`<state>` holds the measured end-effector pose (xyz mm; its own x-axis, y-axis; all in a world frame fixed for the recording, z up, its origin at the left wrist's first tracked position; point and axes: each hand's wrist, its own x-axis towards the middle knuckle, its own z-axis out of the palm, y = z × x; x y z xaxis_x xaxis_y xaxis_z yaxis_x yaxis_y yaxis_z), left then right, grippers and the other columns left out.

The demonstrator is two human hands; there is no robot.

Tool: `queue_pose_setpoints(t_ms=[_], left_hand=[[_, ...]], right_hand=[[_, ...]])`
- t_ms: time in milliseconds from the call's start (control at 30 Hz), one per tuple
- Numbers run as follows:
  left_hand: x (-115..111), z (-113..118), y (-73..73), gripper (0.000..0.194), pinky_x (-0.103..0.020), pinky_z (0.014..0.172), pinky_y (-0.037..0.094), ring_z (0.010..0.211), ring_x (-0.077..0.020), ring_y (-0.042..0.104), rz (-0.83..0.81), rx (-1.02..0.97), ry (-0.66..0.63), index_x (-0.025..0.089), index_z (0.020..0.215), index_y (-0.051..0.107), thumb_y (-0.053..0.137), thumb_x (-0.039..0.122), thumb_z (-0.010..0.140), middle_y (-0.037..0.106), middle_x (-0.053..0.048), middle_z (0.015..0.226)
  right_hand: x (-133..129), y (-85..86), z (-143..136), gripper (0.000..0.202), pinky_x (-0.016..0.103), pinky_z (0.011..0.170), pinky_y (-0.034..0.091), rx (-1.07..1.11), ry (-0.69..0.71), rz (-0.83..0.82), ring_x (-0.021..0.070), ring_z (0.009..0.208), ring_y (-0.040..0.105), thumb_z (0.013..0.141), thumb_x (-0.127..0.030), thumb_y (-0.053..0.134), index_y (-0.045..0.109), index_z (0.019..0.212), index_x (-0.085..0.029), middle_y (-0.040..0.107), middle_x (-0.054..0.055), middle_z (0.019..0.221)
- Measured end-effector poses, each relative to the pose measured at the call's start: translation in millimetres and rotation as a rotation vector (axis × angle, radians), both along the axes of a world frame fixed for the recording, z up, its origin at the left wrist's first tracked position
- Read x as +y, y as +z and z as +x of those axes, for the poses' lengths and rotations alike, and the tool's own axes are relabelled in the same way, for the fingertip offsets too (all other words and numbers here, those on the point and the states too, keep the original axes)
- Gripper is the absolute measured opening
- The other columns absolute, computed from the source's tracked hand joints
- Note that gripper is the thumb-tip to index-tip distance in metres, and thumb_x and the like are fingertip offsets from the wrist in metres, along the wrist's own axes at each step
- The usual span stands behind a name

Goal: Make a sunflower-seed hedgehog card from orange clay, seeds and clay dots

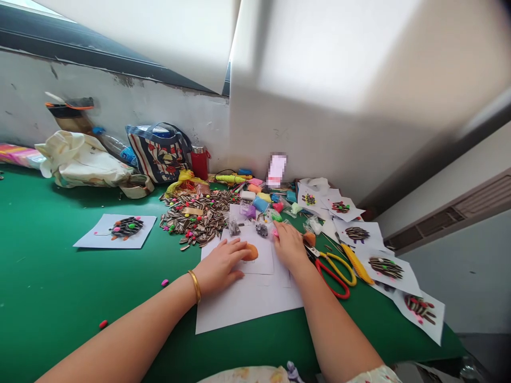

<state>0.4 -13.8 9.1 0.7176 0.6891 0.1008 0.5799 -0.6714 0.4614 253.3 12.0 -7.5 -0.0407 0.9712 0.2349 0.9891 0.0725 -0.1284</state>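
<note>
My left hand [223, 264], with a gold bangle at the wrist, lies flat with its fingers stretched out. Its fingertips rest at the edge of an orange lump of clay [251, 252] on a small white sheet [261, 266]. Larger white paper [227, 314] lies beneath. My right hand [290, 246] is at the right edge of the sheets, its fingers bent together around a bit of pink clay [275, 233], partly hidden. Small bags of dark grey clay [261, 230] lie just beyond the hands.
Striped sunflower seeds [203, 213] are heaped behind my left hand. Scissors [333, 271] and a yellow cutter [356, 263] lie right of my right arm. Finished seed pictures [385, 267] line the right edge; another card [136, 239] lies left. Bags [159, 154] and a red flask [199, 163] stand behind.
</note>
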Motion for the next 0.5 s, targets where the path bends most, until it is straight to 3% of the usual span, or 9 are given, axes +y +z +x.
queue_pose_setpoints(t_ms=[200,333,500], left_hand=[[0,2,-10.4,0.065,-0.055,0.114,0.023,0.138,-0.0306,0.034,0.022,0.0,0.073,0.027,0.138,0.042,0.065,0.022,0.078,0.04,-0.011,0.149],[-1,3,-12.7,0.068,-0.055,0.115,0.023,0.139,-0.0305,0.034,0.016,-0.003,0.119,0.026,0.14,0.039,0.066,0.023,0.077,0.038,-0.013,0.151],[-2,3,-10.4,0.072,-0.051,0.115,0.024,0.14,-0.0303,0.032,-0.012,0.016,0.141,0.023,0.142,0.037,0.068,0.024,0.076,0.035,-0.014,0.152]], right_hand=[[0,-0.4,-8,0.042,0.04,0.108,0.025,0.002,0.022,-0.039,0.0222,0.128,0.044,0.098,-0.026,0.034,0.049,0.136,-0.016,0.054,0.011,0.137],[-2,5.6,-11,0.045,0.039,0.109,0.024,0.055,0.042,-0.012,0.0216,0.13,0.042,0.095,-0.028,0.041,0.046,0.138,-0.016,0.052,0.01,0.139],[-8,24.1,13,0.047,0.042,0.102,0.031,0.098,-0.107,0.039,0.0252,0.123,0.047,0.091,-0.036,0.048,0.048,0.136,-0.022,0.055,0.009,0.135]])
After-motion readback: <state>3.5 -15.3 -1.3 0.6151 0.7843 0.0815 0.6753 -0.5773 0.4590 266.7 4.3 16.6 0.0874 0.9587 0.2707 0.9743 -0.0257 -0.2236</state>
